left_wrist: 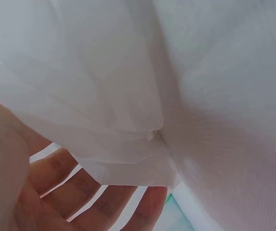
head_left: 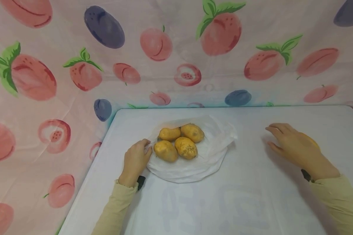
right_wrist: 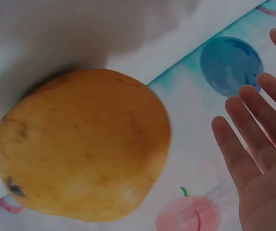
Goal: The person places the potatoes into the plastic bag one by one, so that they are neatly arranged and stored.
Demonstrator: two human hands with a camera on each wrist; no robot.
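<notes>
Several yellow potatoes point(head_left: 186, 148) lie together on a thin white plastic bag point(head_left: 211, 163) spread on the table. My left hand point(head_left: 136, 160) holds the bag's left edge; in the left wrist view its fingers point(left_wrist: 99, 207) pass behind the translucent film, which hides the fingertips. My right hand point(head_left: 295, 147) is to the right of the bag, over the table, holding nothing. Another potato point(right_wrist: 85, 149) lies beside it, mostly hidden behind the hand in the head view. The right wrist view shows the fingers point(right_wrist: 260, 130) extended and apart from that potato.
The table point(head_left: 247, 202) has a white cover. A fruit-printed cloth point(head_left: 182, 36) hangs along its back edge and left side. The bag's crumpled end point(head_left: 227, 133) reaches toward the right hand.
</notes>
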